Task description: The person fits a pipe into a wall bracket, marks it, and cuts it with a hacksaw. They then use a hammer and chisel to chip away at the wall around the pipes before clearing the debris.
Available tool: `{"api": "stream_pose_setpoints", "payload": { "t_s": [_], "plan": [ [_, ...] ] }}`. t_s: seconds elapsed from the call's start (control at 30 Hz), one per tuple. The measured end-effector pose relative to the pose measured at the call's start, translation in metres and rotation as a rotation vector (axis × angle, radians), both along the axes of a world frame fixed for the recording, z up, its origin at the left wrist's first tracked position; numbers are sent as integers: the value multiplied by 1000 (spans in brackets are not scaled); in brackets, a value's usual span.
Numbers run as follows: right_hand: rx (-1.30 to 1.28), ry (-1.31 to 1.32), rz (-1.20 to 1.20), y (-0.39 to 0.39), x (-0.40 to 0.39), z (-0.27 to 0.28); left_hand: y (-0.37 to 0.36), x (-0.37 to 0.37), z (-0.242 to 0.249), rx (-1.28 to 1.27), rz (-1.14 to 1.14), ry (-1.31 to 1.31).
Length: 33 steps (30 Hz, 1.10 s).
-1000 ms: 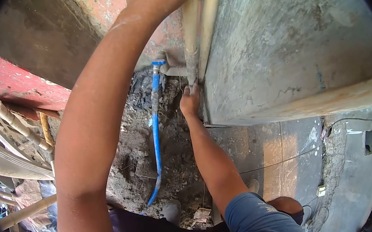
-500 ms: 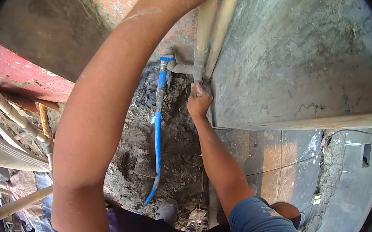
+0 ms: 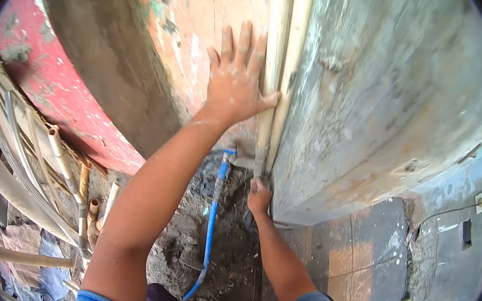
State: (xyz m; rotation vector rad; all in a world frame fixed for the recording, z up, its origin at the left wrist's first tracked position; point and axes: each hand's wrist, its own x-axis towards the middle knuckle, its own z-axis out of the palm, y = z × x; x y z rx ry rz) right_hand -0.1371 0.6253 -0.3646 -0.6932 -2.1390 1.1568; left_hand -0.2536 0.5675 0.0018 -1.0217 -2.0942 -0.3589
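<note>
Flat against the peeling orange wall lies my left hand, fingers spread, its thumb reaching across a cream pipe. A second cream pipe runs upright beside it along the corner. Lower down, my right hand is closed around the bottom part of the pipe, near the dug soil. What lies inside its fist is mostly hidden. Left of that hand, a blue pipe with a blue valve handle rises from the dirt, touched by neither hand.
A rough grey concrete wall stands close on the right. Loose soil covers the ground below. At left are a red-painted ledge and a pile of pipes and curved pieces. A tiled floor stretches to the right.
The view has tilted upward, so the wall and pipes fill more of it. My left hand, cut off at the top before, now shows whole on the wall. My right hand stays low at the pipe.
</note>
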Motion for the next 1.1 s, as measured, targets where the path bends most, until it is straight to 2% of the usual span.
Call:
{"api": "stream_pose_setpoints", "payload": {
  "t_s": [0.03, 0.1, 0.17, 0.2, 0.27, 0.33, 0.4, 0.47, 0.57, 0.6, 0.67, 0.8, 0.9, 0.97, 1.07, 1.1],
  "plan": [
    [-19, -72, 38, -1, 3, 3, -5, 2, 4, 12, 11, 32],
    [32, -63, 62, -4, 12, 15, -19, 6, 12, -53, -50, -47],
    [77, -62, 79, -10, 19, 23, -35, 4, 26, -129, -28, 9],
    [25, -78, 8, -13, 20, 26, -45, 3, 33, -209, -17, 42],
    [-29, -76, -54, -18, 17, 41, -66, 5, 59, -168, -18, 153],
    [-44, 73, -166, -26, 19, 64, -93, 13, 92, -245, 93, 329],
    [-10, 132, -177, -30, 15, 96, -120, 18, 125, -235, 161, 458],
    [100, 310, -171, -31, 5, 119, -147, 15, 153, -244, 244, 562],
    [174, 418, -189, -31, -10, 173, -181, 5, 185, -263, 255, 642],
    [204, 468, -198, -30, -12, 193, -194, -2, 189, -261, 260, 648],
    [214, 528, -174, -29, -19, 230, -209, -16, 189, -418, 241, 586],
    [290, 627, -102, -23, -32, 284, -208, -20, 184, -308, 198, 573],
    [317, 618, -160, -14, -38, 301, -208, -21, 184, -299, 203, 616],
    [402, 602, -173, -17, -38, 293, -207, -25, 183, -261, 149, 639],
    [463, 613, -76, -35, -35, 299, -212, -28, 182, -349, 260, 584],
    [466, 588, -35, -42, -35, 299, -210, -20, 185, -406, 215, 658]
  ]
}}
